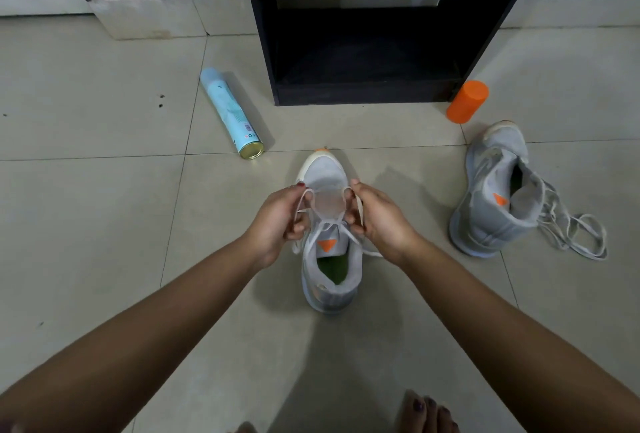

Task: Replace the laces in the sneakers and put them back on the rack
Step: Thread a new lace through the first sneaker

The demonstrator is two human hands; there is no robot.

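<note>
A grey mesh sneaker with an orange tongue tab (329,242) stands upright on the pale tiled floor (104,224), toe toward the black wooden rack (374,51). Her left hand (280,221) and right hand (377,221) each pinch a loop of its white flat lace (332,224) over the tongue. The second grey sneaker (495,190) sits well apart to the right, its loose white lace (575,231) spilling beside it.
</note>
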